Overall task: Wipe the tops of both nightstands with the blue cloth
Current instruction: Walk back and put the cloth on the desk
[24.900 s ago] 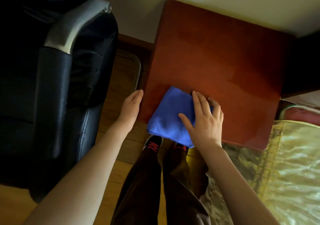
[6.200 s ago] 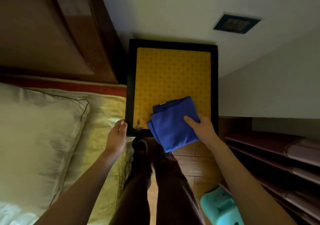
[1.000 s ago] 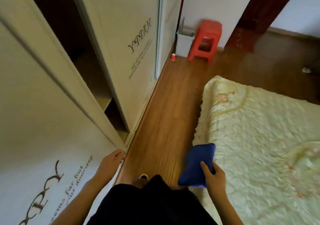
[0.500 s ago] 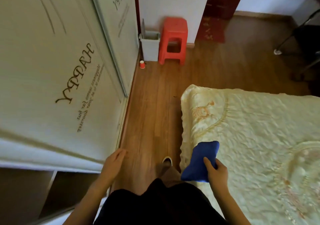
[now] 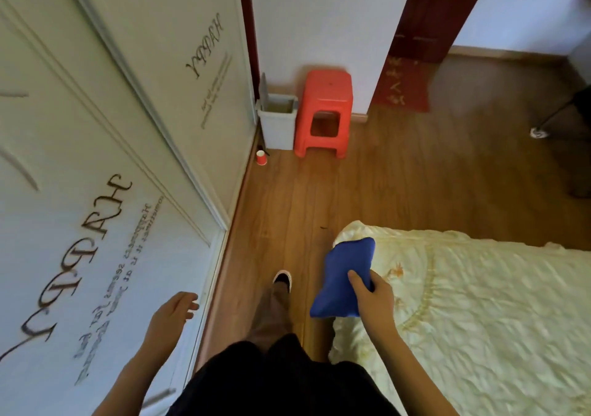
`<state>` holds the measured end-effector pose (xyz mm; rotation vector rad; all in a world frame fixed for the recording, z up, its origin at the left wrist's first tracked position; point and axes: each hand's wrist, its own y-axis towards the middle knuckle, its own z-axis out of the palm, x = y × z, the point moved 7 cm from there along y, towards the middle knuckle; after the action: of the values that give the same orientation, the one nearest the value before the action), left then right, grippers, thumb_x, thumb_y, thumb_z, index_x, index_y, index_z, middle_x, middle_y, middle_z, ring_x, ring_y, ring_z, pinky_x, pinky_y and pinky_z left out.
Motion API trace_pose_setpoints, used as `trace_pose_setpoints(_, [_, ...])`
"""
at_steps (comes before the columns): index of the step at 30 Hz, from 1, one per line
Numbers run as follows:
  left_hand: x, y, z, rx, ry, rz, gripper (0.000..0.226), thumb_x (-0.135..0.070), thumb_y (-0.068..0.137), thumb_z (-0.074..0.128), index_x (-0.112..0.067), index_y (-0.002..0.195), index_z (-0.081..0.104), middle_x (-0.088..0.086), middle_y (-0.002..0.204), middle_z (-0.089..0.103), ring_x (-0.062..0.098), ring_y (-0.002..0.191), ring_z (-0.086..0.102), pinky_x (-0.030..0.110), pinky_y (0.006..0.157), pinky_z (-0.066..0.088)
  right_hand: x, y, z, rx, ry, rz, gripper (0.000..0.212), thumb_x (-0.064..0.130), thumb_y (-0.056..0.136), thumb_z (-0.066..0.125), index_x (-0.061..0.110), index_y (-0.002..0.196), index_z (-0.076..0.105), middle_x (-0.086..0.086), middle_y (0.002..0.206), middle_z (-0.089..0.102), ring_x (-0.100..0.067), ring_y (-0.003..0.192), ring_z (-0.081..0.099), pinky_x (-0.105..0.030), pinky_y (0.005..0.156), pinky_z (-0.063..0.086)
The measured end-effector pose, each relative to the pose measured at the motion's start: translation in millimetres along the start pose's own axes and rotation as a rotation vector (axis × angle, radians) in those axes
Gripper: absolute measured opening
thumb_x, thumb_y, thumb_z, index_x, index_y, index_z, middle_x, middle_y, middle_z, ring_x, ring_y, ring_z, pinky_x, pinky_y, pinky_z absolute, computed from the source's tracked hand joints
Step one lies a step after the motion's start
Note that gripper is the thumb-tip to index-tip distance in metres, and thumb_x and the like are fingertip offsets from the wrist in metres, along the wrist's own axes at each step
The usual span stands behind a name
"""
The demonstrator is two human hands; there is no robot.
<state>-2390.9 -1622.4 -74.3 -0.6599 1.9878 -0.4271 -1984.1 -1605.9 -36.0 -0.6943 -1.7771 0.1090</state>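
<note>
My right hand (image 5: 372, 297) grips the folded blue cloth (image 5: 343, 279) at waist height, just over the near corner of the bed (image 5: 479, 303). My left hand (image 5: 171, 315) hangs free near the wardrobe door, fingers loosely apart and holding nothing. Neither nightstand is in view. My legs and one shoe (image 5: 283, 279) show on the wooden floor between wardrobe and bed.
A white sliding wardrobe (image 5: 105, 166) runs along the left. Ahead by the wall stand a grey bin (image 5: 277, 121), a red plastic stool (image 5: 324, 111) and a small red cup (image 5: 261, 158). A dark red door frame (image 5: 415, 38) and a chair leg (image 5: 540, 132) lie beyond.
I have moved forward along the aisle between wardrobe and bed, so the stool and bin are closer. The cloth stays in my right hand; my left hand stays free.
</note>
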Motion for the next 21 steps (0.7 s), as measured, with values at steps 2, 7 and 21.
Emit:
trace_pose_setpoints(2, [-27.6, 43.2, 12.7, 0.017, 0.014, 0.019, 0.026, -0.019, 0.1, 0.04, -0.018, 0.094, 0.065, 0.007, 0.093, 0.07, 0.026, 0.087, 0.065, 0.039, 0.081, 0.048, 16.1, 39.6, 4.4, -0.039, -0.026, 0.003, 0.028, 0.018, 0.092, 0.064, 0.001, 0.07, 0.056, -0.008, 0.062, 0.055, -0.018, 0.056, 0.05, -0.024, 0.054, 0.038])
trace_pose_setpoints(7, [-133.8, 148.7, 47.8, 0.147, 0.093, 0.104, 0.025, -0.023, 0.1, 0.042, -0.022, 0.089, 0.064, 0.003, 0.091, 0.071, 0.024, 0.09, 0.066, 0.039, 0.083, 0.05, 57.3, 121.9, -0.7, -0.143, 0.028, 0.059, 0.037, 0.018, 0.091, 0.065, 0.007, 0.061, 0.046, -0.005, 0.055, 0.047, -0.018, 0.053, 0.043, -0.027, 0.054, 0.034])
trace_pose_setpoints(21, [-415.3, 345.6, 157.0, 0.43, 0.264, 0.404, 0.015, -0.031, 0.1, 0.041, -0.037, 0.1, 0.055, -0.022, 0.098, 0.057, -0.007, 0.092, 0.052, 0.009, 0.077, 0.038, 143.0, 324.4, -39.6, -0.383, 0.082, 0.2, 0.032, 0.019, 0.092, 0.064, -0.004, 0.072, 0.057, -0.016, 0.065, 0.057, -0.028, 0.06, 0.053, -0.032, 0.054, 0.037])
